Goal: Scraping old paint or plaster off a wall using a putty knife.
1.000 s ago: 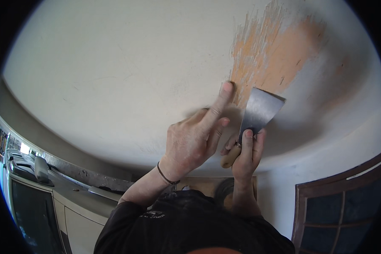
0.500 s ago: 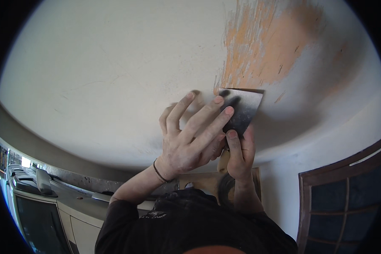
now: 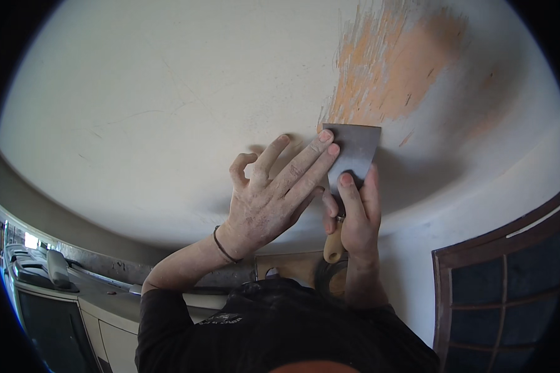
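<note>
My right hand grips a putty knife by its pale wooden handle, the thumb lying along the wide metal blade. The blade's top edge lies at the lower end of an orange scraped patch on the white wall. From the left, my left hand reaches over with its fingers spread. Two of its fingertips press on the blade's left side, while the other fingers are bent near the wall. Dust whitens the left hand, and a dark band circles that wrist.
At lower right stands a dark brown framed door or window with panes. A counter and cabinet with a dark front lie at lower left, bearing dark items. Below my hands is a brown board-like surface.
The blade has tilted and now shows its face more evenly grey. Both hands have shifted slightly, and the left fingertips have come down onto the blade's edge. The view has moved a little.
</note>
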Available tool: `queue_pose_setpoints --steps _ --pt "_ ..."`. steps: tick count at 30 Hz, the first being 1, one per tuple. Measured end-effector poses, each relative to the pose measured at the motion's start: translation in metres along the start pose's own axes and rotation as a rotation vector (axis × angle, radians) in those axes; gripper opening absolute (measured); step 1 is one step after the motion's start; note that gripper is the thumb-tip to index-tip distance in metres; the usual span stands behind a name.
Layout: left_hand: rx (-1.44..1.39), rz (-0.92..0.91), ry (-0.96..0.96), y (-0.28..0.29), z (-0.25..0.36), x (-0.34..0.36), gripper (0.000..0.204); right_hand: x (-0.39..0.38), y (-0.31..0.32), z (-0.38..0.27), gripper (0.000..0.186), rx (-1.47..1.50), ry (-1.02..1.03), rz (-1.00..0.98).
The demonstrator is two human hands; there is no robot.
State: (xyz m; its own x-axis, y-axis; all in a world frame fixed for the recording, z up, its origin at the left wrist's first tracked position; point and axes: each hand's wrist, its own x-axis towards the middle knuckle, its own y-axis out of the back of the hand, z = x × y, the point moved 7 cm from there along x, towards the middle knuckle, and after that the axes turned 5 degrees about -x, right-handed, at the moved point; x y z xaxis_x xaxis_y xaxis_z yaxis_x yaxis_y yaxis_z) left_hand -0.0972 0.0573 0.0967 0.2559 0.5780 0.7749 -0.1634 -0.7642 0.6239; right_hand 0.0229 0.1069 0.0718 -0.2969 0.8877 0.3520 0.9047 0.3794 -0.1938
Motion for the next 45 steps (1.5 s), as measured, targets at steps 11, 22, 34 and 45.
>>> queue_pose_setpoints --steps 11,22,34,45 --pt "0.02 -0.074 0.077 0.019 0.002 0.027 0.073 0.016 -0.014 -0.018 0.024 -0.049 -0.049 0.043" --pt "-0.129 -0.175 0.129 0.007 0.01 0.009 0.075 -0.004 -0.008 -0.007 0.021 -0.051 -0.097 0.063" --pt "-0.224 -0.19 0.112 0.005 -0.002 0.007 0.084 -0.002 -0.011 -0.01 0.026 -0.099 -0.138 0.062" --pt "-0.358 -0.337 0.093 0.014 0.001 0.017 0.133 0.002 -0.01 -0.027 0.025 0.01 -0.154 0.058"
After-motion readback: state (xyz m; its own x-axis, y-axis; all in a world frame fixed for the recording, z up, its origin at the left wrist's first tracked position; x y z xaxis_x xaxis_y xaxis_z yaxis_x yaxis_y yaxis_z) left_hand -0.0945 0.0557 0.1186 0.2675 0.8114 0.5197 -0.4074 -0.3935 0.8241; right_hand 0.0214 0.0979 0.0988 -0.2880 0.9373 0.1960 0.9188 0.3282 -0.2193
